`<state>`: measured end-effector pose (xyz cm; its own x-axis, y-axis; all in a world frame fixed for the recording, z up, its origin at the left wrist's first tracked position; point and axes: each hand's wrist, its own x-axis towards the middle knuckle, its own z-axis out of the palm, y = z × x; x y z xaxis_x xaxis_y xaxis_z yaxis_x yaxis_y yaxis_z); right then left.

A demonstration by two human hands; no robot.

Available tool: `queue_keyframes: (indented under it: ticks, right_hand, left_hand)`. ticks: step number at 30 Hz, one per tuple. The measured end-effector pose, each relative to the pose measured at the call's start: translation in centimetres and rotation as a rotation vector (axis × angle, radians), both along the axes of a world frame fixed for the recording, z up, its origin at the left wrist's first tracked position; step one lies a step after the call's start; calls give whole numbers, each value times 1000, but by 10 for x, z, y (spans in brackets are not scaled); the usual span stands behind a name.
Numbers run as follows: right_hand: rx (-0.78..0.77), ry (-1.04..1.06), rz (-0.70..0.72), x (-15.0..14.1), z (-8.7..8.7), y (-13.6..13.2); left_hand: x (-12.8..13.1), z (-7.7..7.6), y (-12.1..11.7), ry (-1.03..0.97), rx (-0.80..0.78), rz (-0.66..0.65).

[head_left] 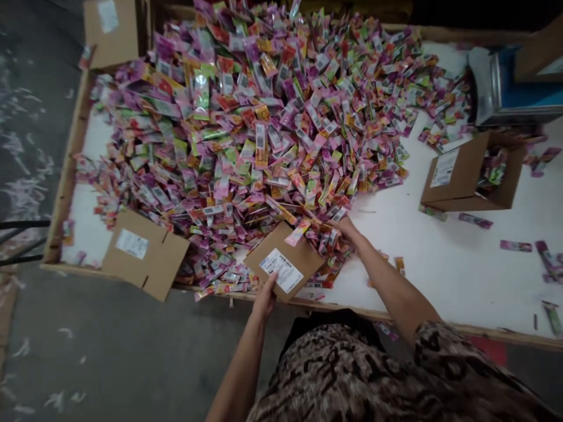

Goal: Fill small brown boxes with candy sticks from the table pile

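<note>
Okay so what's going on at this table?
Someone's left hand holds a labelled box, thumb on the label. Their right hand is in the pile of wrapped packets beside it. On the table, an open carton to the right has packets inside; another carton sits at the left edge.

Five cardboard boxes [305, 256], two hands [265, 296]

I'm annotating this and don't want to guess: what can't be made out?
All in the head view:
Right hand: fingertips hidden among packets.
Left hand: fingers, except thumb, behind held box.
Label: print too small.
Blue container: right side cut off by picture's edge.
</note>
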<state>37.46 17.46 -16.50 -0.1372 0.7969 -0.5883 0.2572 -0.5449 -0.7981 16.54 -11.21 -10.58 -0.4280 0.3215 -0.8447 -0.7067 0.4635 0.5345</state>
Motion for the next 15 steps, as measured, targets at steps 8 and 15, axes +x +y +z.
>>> queue_keyframes:
  ticks: [8,15]
  right_hand:
    - [-65,92,83,19,73,-49]
    - [334,-18,204,45,199,-24]
  left_hand:
    - [14,40,-29,-59,97,-27]
    - [22,10,25,-268,358,-172]
